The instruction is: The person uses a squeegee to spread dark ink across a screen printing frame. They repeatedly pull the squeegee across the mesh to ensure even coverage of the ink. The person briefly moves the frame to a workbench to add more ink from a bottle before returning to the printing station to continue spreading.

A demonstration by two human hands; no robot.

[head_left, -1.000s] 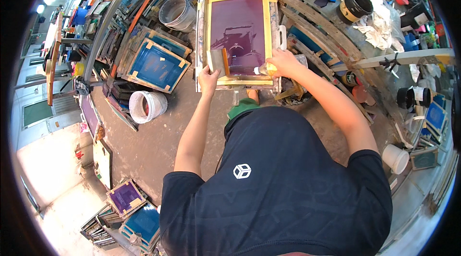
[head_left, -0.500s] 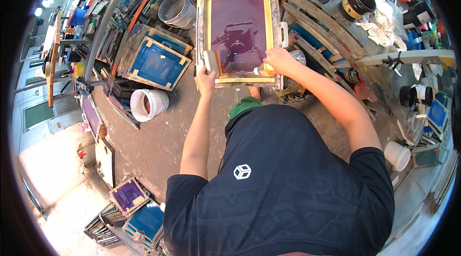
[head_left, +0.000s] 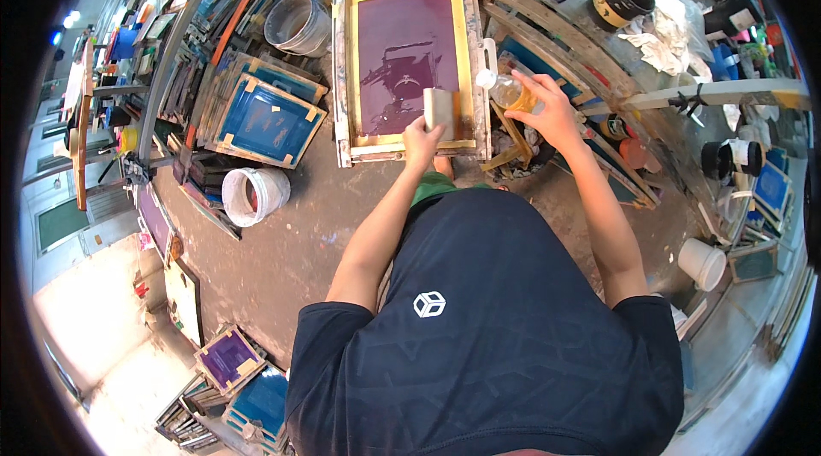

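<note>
My left hand [head_left: 422, 141] grips a squeegee [head_left: 439, 108] with a pale handle, held upright over the lower right part of a screen-printing frame [head_left: 345, 71]. The frame's mesh [head_left: 406, 24] is dark purple, with yellow tape round it and wet, shiny streaks in the middle. Just past the frame's right edge, my right hand [head_left: 552, 114] has thumb and fingers round a clear plastic bottle [head_left: 505, 90] with a white cap and some orange-yellow liquid. The bottle is tilted, its cap toward the frame.
Blue screens [head_left: 272, 121] lean in a stack at left. Near them stand a white bucket [head_left: 255, 197] and a stained bucket [head_left: 297, 24]. A black tub [head_left: 622, 0] and white rags [head_left: 663, 46] lie at far right, behind a metal rail [head_left: 727, 95].
My left hand has carried the squeegee rightward from the frame's left side. My right hand has drawn the bottle away from the frame's lower right corner, out to the right.
</note>
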